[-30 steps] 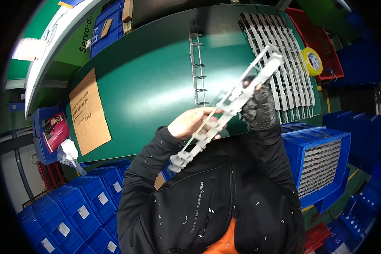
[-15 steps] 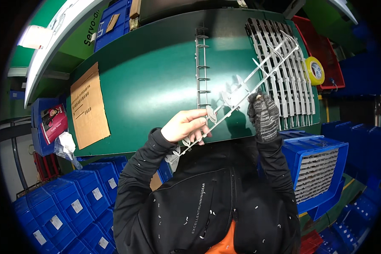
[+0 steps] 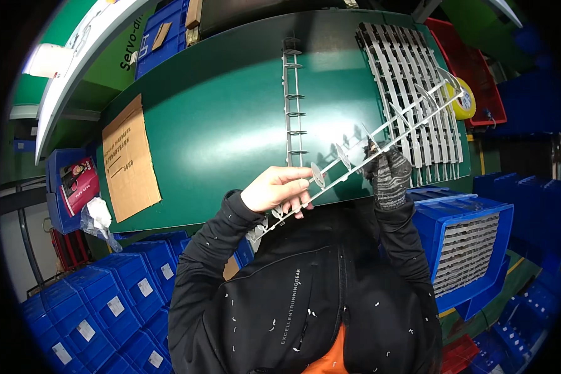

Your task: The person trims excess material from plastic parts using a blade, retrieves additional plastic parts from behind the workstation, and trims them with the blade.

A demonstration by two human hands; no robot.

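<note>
A long pale grey plastic ladder-shaped strip with round discs across its two rails slants up to the right over the table's near edge. My bare left hand is closed around its lower part, thumb and forefinger by one disc. My right hand, in a dark grey knitted glove, is closed with its fingertips against the strip's middle. What those fingers hold is too small and dark to make out. Another such strip lies lengthwise on the green table, beyond my left hand.
Many similar strips lie side by side in a stack at the right, beside a yellow tape roll and a red bin. A cardboard sheet lies at left. A blue crate of strips stands lower right; blue boxes fill the lower left.
The strip has swung down to the right at its far end and turned, so its discs show differently. My right fingertips have come up against it; my left hand keeps its hold.
</note>
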